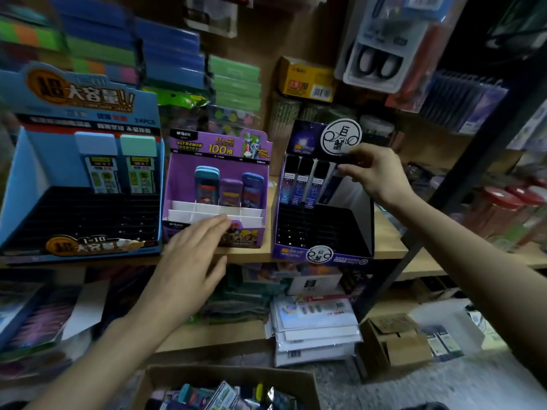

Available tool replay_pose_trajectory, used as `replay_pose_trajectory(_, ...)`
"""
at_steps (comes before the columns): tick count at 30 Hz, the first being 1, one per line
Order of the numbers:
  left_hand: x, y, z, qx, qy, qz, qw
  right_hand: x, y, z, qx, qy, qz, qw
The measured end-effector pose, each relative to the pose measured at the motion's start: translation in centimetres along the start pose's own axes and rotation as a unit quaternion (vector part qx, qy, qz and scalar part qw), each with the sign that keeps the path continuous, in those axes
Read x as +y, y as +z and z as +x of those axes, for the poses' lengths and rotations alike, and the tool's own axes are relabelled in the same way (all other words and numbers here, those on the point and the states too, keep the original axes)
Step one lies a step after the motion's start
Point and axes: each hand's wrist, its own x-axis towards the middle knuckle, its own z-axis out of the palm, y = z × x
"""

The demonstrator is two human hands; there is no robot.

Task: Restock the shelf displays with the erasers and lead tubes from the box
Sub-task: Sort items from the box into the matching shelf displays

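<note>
Three display boxes stand on the wooden shelf (387, 247). The blue display (23, 173) on the left holds two lead tubes. In the middle, the purple display (177, 184) holds three tubes in its back row. The dark purple display (367, 232) on the right has three dark tubes upright at the back. My right hand (373, 173) pinches a dark lead tube (334, 182) at its top, setting it beside those three. My left hand (195, 255) hovers with straight fingers over the purple display's front edge. The cardboard box (307, 383) of tubes sits at the bottom.
A black metal shelf post (473, 173) slants down on the right. A lower shelf holds stacked white packs (313, 327) and a small brown carton (393, 341). Coloured packs (165, 54) and hanging goods fill the wall behind the displays.
</note>
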Motion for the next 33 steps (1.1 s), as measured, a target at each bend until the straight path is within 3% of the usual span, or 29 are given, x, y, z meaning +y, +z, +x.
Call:
replay_pose_trajectory(6,-0.1,0.2,0.1,-0.004,-0.005,0.0,1.0,0.4,0.5,0.5,-0.069,0.007,0.019,0.997)
replay_pose_trajectory(9,-0.1,0.2,0.2,-0.003,-0.007,-0.005,1.0,0.6,1.3,0.8,-0.062,0.013,0.003,0.998)
replay_pose_trajectory(17,-0.6,-0.1,-0.2,-0.002,0.006,-0.027,1.0,1.1,3.3,-0.3,0.042,-0.095,-0.229,0.968)
replay_pose_trajectory(23,0.2,-1.5,-1.0,0.038,0.074,-0.053,0.995,-0.4,2.0,-1.4,-0.004,-0.048,-0.29,0.956)
replay_pose_trajectory(26,-0.2,-1.2,-2.7,-0.012,0.095,-0.046,0.994,-1.5,0.8,-5.0,-0.044,-0.035,-0.224,0.973)
replay_pose_trajectory(33,-1.9,6.3,-9.0,-0.253,-0.045,-0.068,0.964,-2.4,3.3,-17.8,-0.222,-0.037,-0.109,0.968)
